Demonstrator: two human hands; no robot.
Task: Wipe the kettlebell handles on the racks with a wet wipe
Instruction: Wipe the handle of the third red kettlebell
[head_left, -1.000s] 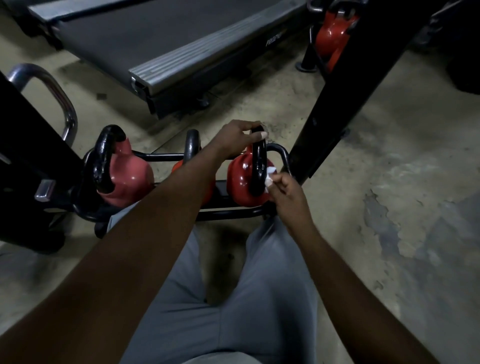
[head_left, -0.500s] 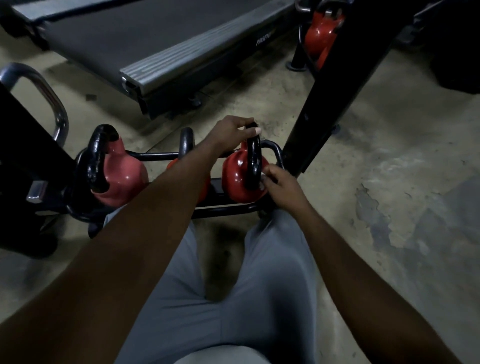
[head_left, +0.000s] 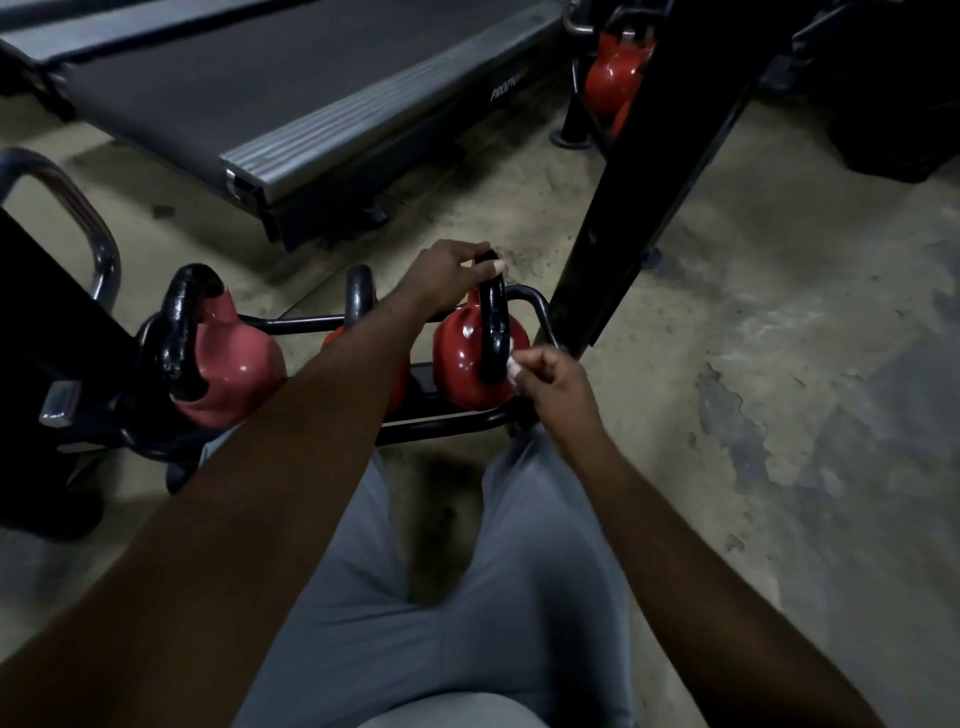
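Rack of black steel tubing (head_left: 291, 325) lies beneath both hands, bearing a glossy red kettlebell (head_left: 460, 364) with black loop handle (head_left: 493, 322); left hand (head_left: 447, 270) grips the handle's top; right hand (head_left: 553, 374), lower, pinches a white wet wipe (head_left: 512, 367) against its side.

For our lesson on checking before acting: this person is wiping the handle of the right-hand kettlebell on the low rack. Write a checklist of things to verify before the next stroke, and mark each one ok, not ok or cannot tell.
1. Left hand grips the top of the kettlebell handle to steady it: ok.
2. Right hand pinches the wet wipe: ok.
3. The wet wipe lies against the lower part of the handle: ok.
4. The red kettlebell sits on the rack: ok.
5. The wet wipe is damp enough: cannot tell.
6. The far side of the handle is already wiped: cannot tell.
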